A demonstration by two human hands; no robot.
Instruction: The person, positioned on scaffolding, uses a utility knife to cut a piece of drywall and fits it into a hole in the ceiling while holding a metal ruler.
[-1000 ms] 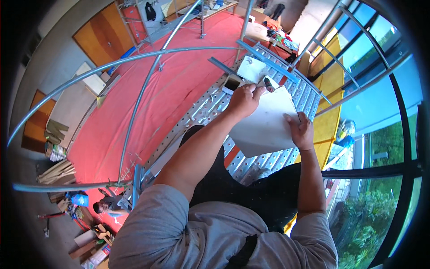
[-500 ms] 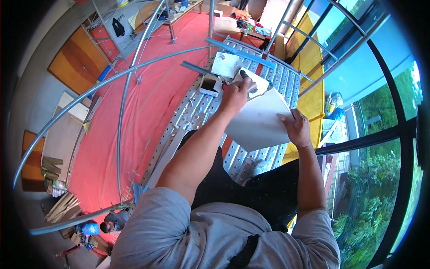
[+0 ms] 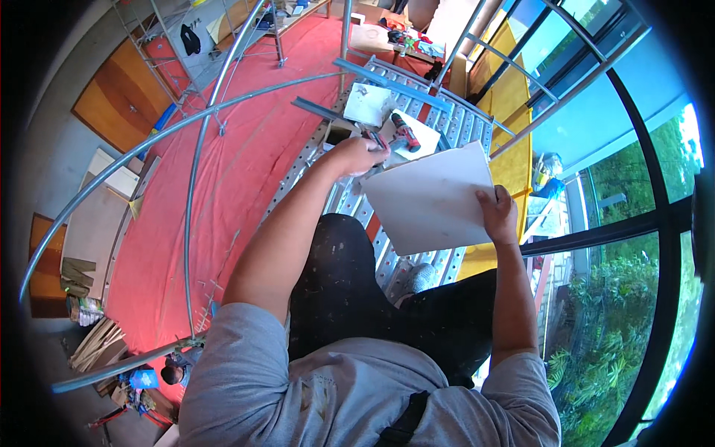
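Note:
My right hand (image 3: 500, 214) grips the right edge of a white board panel (image 3: 432, 197), thumb on its face. The panel is tilted above my lap and the platform. To its upper left, my left hand (image 3: 359, 156) is closed around a slim dark-and-red hand tool (image 3: 377, 140), its exact kind hard to make out. Just beyond lies a red and black cordless drill (image 3: 404, 132) on a white board piece (image 3: 424, 139). A small open box (image 3: 339, 134) sits beside my left hand, partly covered by it. Another white board piece (image 3: 367, 104) lies farther off.
I sit on a perforated metal scaffold platform (image 3: 465, 127). Curved scaffold tubes (image 3: 195, 171) stand at the left, above a red floor covering (image 3: 160, 246). Metal channels (image 3: 395, 83) cross the far end. Windows (image 3: 618, 298) line the right; another person (image 3: 175, 371) is below at lower left.
My left hand has drawn back to the left, away from the drill, and now holds the slim tool. The panel has shifted slightly with my right hand still gripping it.

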